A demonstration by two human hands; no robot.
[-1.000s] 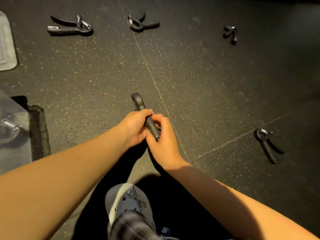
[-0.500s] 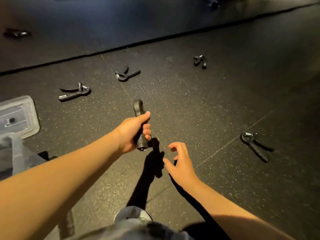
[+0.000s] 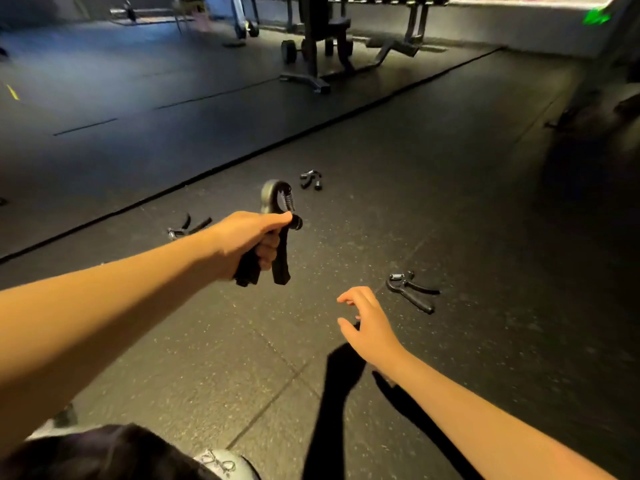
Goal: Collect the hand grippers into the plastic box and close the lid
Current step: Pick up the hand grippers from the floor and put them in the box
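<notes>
**One gripper in hand, and the next one is the right hand's job**

The left hand (image 3: 242, 240) is wrapped around one handle of the held gripper (image 3: 281, 268), fingers curled tight. The spring loop points up and both handles hang down. It's up off the floor (image 3: 450, 202), out in front of the body. The right hand (image 3: 372, 329) holds nothing. Its fingers are loosely bent and a bit apart, and it hovers low.

The bit that matters is the near gripper (image 3: 408, 291). It lies on the floor just ahead and to the right of the right hand, near it but not touching. Its spring head is at the left end, closest to the fingertips, and the handles splay off to the right. So the long axis runs roughly across the view. The right hand is way nearer than the left, and the left is busy anyway. My guess is the right one goes for it, reaching forward-right and closing near the head end.

Two more lie further off. There's a far gripper (image 3: 311, 180) beyond the held gripper, and a left gripper (image 3: 188, 227) just past the left forearm. Both are well apart from either hand.

The box isn't in view at all, so I can't tell which way the haul has to go. With three on the floor, I'd say the lid step is a long way off.
</notes>
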